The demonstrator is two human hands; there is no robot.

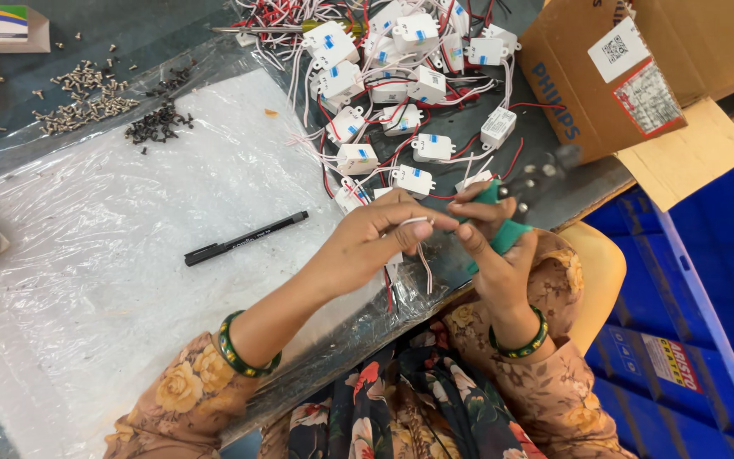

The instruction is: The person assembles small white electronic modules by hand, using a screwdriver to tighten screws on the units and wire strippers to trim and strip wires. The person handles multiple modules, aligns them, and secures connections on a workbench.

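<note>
My left hand pinches the thin red and white wires of a small white module at the table's near edge. My right hand grips a plier-like tool with green handles; its dark metal jaws point up and right. The two hands meet over the wire ends. Just beyond them lies a heap of small white box modules with blue labels and tangled red and white leads.
A black pen lies on the white sheet under clear plastic. Silver screws and black screws are piled at the far left. A cardboard box stands at the right, blue crates beyond the table edge.
</note>
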